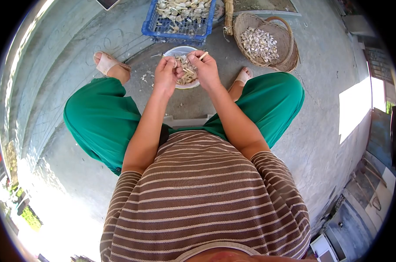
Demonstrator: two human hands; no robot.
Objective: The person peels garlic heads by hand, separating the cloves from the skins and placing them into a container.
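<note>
Both my hands are over a white bowl filled with dry garlic stems and skins. My left hand is closed in a pinch at the bowl's left side, with a small whitish piece of garlic at the fingertips. On the right, my right hand pinches a short pale garlic stem between thumb and fingers. The two hands are slightly apart. How much garlic lies inside the left fingers is hidden.
Beyond the bowl stands a blue plastic crate with garlic bulbs. A wicker basket holding separated garlic cloves is at the right, beside a straw bundle. Scraps of skin litter the concrete floor.
</note>
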